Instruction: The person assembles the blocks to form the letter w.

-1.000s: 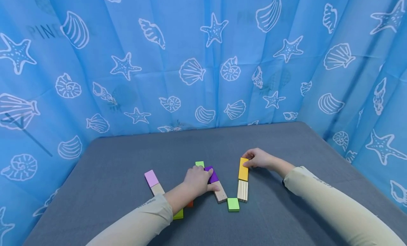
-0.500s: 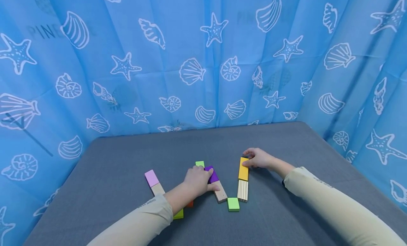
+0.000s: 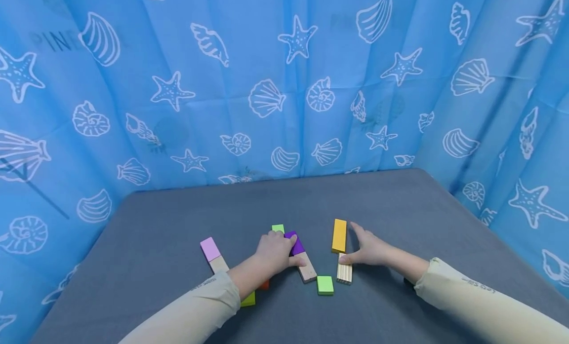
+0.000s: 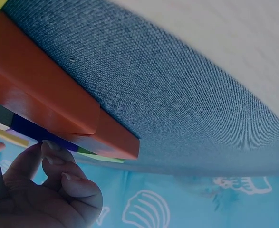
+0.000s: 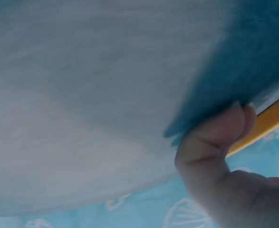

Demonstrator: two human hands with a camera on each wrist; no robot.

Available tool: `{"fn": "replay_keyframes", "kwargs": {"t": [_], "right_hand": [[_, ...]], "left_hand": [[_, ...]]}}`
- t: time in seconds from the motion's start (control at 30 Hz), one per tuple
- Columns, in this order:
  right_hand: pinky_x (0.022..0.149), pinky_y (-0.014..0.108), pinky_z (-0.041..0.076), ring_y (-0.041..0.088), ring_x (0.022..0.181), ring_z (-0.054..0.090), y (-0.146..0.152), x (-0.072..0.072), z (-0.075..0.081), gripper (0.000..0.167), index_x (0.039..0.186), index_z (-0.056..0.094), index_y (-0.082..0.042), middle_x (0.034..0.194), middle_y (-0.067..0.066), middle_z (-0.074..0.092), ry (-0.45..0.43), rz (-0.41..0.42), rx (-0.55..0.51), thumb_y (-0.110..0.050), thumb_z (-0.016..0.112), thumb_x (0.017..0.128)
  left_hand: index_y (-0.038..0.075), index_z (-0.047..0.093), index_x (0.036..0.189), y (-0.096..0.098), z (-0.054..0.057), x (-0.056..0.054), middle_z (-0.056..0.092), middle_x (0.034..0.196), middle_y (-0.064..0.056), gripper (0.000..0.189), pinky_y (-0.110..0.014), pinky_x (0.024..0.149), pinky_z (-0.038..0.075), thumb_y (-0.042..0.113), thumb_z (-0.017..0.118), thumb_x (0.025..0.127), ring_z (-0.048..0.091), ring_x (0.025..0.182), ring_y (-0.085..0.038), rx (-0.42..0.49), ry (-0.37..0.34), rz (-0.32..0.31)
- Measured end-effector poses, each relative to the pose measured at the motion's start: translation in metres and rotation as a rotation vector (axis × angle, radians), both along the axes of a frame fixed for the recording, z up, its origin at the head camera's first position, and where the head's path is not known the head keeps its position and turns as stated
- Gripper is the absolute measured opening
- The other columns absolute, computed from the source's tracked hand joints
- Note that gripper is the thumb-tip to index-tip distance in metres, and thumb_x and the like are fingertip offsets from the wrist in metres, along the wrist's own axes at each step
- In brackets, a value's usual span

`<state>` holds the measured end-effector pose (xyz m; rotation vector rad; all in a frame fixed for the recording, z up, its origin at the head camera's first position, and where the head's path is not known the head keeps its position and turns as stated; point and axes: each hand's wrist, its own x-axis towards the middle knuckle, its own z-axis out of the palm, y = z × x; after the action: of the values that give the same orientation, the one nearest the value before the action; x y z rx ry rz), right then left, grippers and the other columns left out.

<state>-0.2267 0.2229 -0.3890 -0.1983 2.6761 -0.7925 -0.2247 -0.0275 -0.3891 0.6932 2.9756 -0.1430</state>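
My left hand [image 3: 273, 252] rests over a slanted line of blocks. Its index fingertip touches the purple block [image 3: 297, 245], and its thumb lies on the plain wooden block [image 3: 306, 270] just below. In the left wrist view the other fingers of the left hand [image 4: 58, 185] are loosely curled near the purple block [image 4: 32, 132]. My right hand [image 3: 371, 248] pinches a striped wooden block [image 3: 344, 272], thumb over its upper end, index finger sticking out. The yellow block [image 3: 339, 235] lies just beyond it. Bent fingers of the right hand [image 5: 220, 137] show beside the yellow block [image 5: 267, 122].
A light green block [image 3: 325, 285] lies left of the striped one, another light green block [image 3: 278, 228] beyond the left hand. Further left are a pink block [image 3: 210, 248], a wooden block [image 3: 219, 264], an olive block [image 3: 249, 298] and orange blocks [image 4: 39, 80]. A shell-print curtain [image 3: 284, 87] hangs behind.
My right hand has let go of the yellow block and come nearer, onto the striped wooden block, which has shifted slightly right, away from the light green block. My left hand has stayed put.
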Motion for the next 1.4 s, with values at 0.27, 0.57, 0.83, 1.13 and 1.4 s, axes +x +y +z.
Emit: {"fn": "replay_keyframes", "kwargs": {"t": [0.27,0.57,0.83,1.13,1.4], "right_hand": [[0.101,0.061,0.033,0.055,0.131,0.029,0.037,-0.019,0.010,0.104,0.145,0.019,0.016,0.144,0.043,0.023,-0.084,0.012,0.015,-0.039,0.079,0.081],[0.068,0.038,0.036,0.028,0.081,0.045,0.036,-0.043,0.012,0.084,0.143,0.031,0.014,0.088,0.015,0.047,-0.005,0.189,-0.095,-0.032,0.074,0.087],[0.071,0.037,0.034,0.024,0.086,0.040,0.014,-0.050,0.005,0.069,0.132,0.051,0.007,0.092,0.009,0.045,0.091,0.294,-0.001,-0.032,0.079,0.082],[0.076,0.038,0.041,0.026,0.095,0.043,-0.002,-0.029,0.006,0.064,0.123,0.058,0.001,0.101,0.008,0.052,0.132,0.362,0.060,-0.035,0.083,0.076],[0.076,0.037,0.041,0.022,0.094,0.043,-0.005,-0.021,0.006,0.063,0.119,0.060,-0.001,0.101,0.004,0.052,0.129,0.374,0.096,-0.038,0.084,0.074]], "left_hand": [[0.020,0.055,0.140,0.001,0.004,0.001,0.061,0.125,-0.013,0.069,-0.043,0.088,0.049,0.063,0.060,0.086,0.056,0.105,-0.028,0.005,-0.023,0.019],[0.021,0.056,0.140,0.002,0.000,0.001,0.063,0.122,-0.012,0.069,-0.040,0.084,0.050,0.064,0.059,0.086,0.057,0.100,-0.027,-0.029,0.006,0.003],[0.021,0.055,0.140,0.002,0.002,0.003,0.062,0.123,-0.012,0.069,-0.040,0.085,0.050,0.064,0.059,0.086,0.057,0.101,-0.027,-0.015,-0.004,0.013],[0.022,0.055,0.140,0.002,0.000,0.000,0.062,0.123,-0.012,0.071,-0.041,0.086,0.049,0.066,0.059,0.084,0.056,0.102,-0.027,-0.018,-0.012,0.030],[0.022,0.054,0.141,0.002,-0.001,-0.001,0.061,0.126,-0.012,0.071,-0.041,0.088,0.049,0.066,0.057,0.085,0.056,0.105,-0.028,-0.024,-0.019,0.034]]}}
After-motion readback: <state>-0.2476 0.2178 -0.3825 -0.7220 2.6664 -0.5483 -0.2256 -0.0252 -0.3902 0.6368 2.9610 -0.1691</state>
